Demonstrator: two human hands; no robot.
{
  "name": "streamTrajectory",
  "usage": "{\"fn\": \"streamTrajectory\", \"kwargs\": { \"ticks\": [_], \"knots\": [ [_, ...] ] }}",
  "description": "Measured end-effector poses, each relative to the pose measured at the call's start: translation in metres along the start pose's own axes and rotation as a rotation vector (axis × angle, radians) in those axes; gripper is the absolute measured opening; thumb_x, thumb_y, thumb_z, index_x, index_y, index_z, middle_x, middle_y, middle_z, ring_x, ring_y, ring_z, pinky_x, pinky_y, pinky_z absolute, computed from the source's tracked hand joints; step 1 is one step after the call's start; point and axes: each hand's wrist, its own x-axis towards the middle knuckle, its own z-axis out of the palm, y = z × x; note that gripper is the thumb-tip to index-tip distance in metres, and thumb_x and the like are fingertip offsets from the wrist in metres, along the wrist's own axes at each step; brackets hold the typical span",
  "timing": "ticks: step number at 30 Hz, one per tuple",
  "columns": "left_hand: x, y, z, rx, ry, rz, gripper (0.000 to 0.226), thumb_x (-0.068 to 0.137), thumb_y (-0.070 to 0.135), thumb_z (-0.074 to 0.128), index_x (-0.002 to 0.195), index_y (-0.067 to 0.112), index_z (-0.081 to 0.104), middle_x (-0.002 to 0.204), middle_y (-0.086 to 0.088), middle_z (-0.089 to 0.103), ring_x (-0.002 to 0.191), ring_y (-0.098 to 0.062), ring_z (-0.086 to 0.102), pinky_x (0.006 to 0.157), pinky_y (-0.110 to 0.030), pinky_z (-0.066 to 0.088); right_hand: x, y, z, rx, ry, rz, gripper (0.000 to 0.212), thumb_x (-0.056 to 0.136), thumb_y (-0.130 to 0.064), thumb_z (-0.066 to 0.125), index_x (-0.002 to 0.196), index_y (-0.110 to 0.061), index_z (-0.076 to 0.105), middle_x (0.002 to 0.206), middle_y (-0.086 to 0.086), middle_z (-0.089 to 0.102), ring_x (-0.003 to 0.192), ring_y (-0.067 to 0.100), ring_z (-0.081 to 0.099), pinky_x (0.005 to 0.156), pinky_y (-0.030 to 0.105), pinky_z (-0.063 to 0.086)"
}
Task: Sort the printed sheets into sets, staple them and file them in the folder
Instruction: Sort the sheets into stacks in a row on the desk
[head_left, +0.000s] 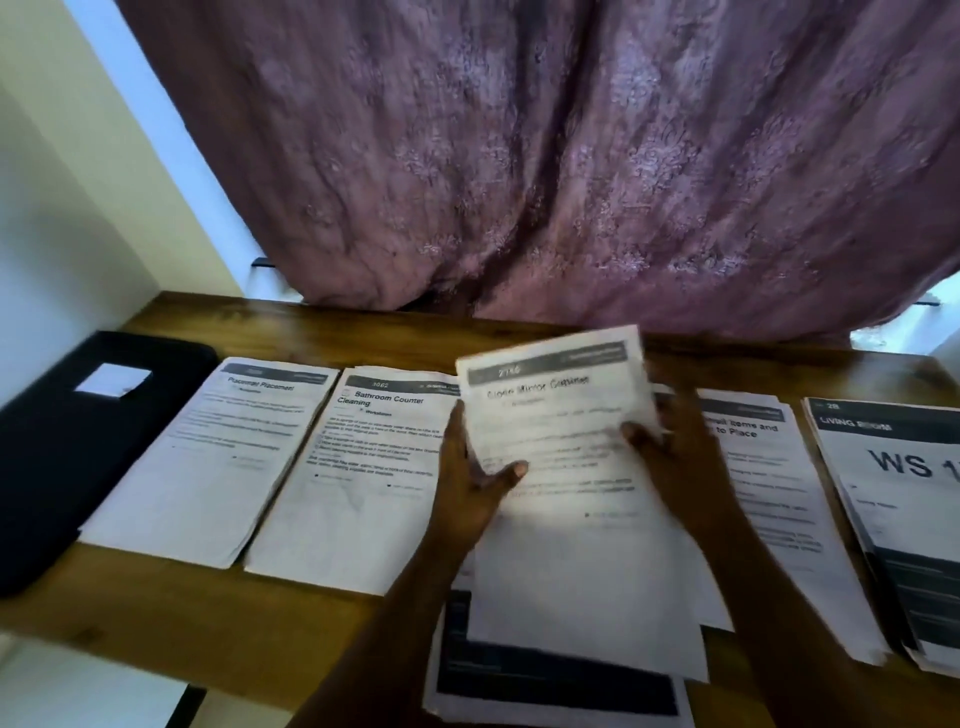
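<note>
Printed sheets (561, 415), limp white paper, gripped at their side edges by my left hand (467, 483) and right hand (680, 447); flat stacks (384, 467) crowd the wooden desk (208, 597).

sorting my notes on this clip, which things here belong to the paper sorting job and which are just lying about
Job:
held sheets, gripped by left hand and right hand
Placemat stack
Bathroom Counter stack
Living Room stack
black folder

Just there:
purple curtain
wooden table
</note>
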Motion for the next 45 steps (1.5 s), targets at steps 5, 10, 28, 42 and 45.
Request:
{"fn": "streamTrajectory", "kwargs": {
  "ticks": [5,10,28,42,45],
  "knots": [
    [0.019,0.021,-0.073,-0.212,0.129,-0.179,0.045,0.079,-0.007,0.069,0.116,0.019,0.063,0.114,-0.004,0.07,0.108,-0.022,0.066,0.089,-0.033,0.054,0.035,-0.042,0.049,0.241,0.034,-0.09,0.047,0.083,-0.003,0.067,0.115,-0.031,0.046,0.124,-0.005,0.055,0.105,0.011,0.058,0.087,0.021,0.05],
    [0.039,0.026,-0.201,0.158,0.344,-0.142,0.024,0.076,0.008,0.078,0.098,0.016,0.072,0.092,0.002,0.075,0.085,-0.018,0.07,0.078,-0.031,0.056,0.054,-0.067,0.166,0.213,-0.136,-0.136,0.03,0.079,0.003,0.07,0.081,-0.022,0.053,0.09,0.0,0.058,0.074,-0.002,0.053,0.069,0.016,0.043],
    [0.052,-0.08,-0.342,1.221,0.069,-0.342,0.081,0.084,0.074,0.034,0.152,0.035,0.014,0.161,-0.006,0.003,0.148,-0.026,0.002,0.116,-0.054,0.006,0.049,-0.063,0.407,-0.652,-0.357,-0.264,0.033,0.088,-0.036,0.062,0.12,-0.025,0.062,0.13,0.002,0.046,0.119,0.021,0.042,0.09,0.034,0.046],
    [0.057,-0.05,-0.298,1.077,0.301,-0.19,0.078,0.087,0.07,0.035,0.148,0.022,0.032,0.156,-0.012,0.026,0.145,-0.03,0.02,0.115,-0.056,0.014,0.043,-0.062,0.336,-0.587,-0.276,-0.39,0.037,0.09,-0.031,0.059,0.125,-0.021,0.058,0.139,0.001,0.051,0.133,0.024,0.038,0.104,0.044,0.028],
    [0.054,-0.029,-0.23,0.964,0.238,0.07,0.066,0.086,0.063,0.041,0.134,0.02,0.053,0.144,-0.011,0.047,0.135,-0.032,0.039,0.108,-0.06,0.026,0.028,-0.037,0.257,-0.535,-0.154,-0.335,0.029,0.087,-0.027,0.058,0.114,-0.019,0.065,0.118,0.004,0.065,0.113,0.027,0.058,0.097,0.046,0.042]
  ]
}}
